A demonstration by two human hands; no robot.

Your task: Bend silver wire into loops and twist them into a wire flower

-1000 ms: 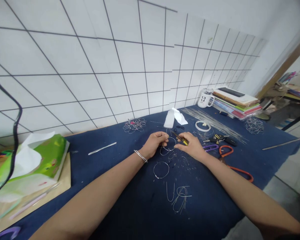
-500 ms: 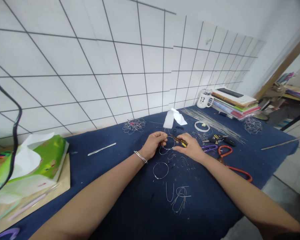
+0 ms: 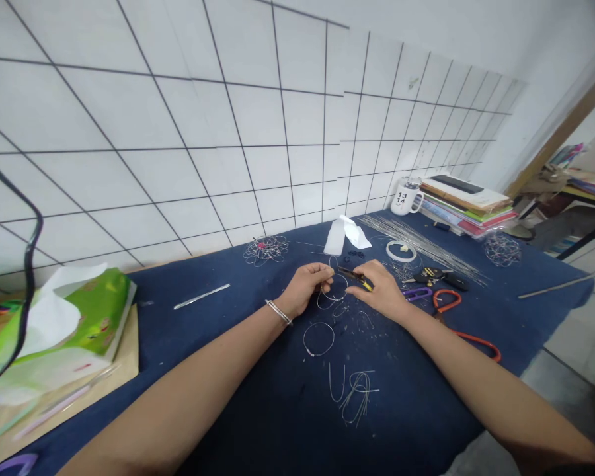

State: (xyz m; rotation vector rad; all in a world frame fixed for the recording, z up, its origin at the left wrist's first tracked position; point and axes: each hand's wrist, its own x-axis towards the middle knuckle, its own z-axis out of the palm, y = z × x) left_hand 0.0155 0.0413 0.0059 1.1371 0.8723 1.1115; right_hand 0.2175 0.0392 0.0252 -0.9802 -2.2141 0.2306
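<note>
Near the middle of the dark blue cloth, my left hand pinches looped thin wire between thumb and fingers. My right hand grips pliers with yellow-and-black handles. Their dark jaws point left, close to my left fingertips and the wire; whether they touch it is too small to tell. Below the hands lies a separate wire ring with small beads at its lower edge. Closer to me rests a loose bunch of bent wire pieces.
To the right lie orange-handled cutters, purple-handled scissors and black-handled pliers. Behind are long straight wires, a wire coil, a white mug and stacked books. A green tissue pack sits left.
My right hand and the pliers have shifted slightly right, and the jaws sit a little farther from my left fingertips. My left hand has barely moved, still pinching the wire.
</note>
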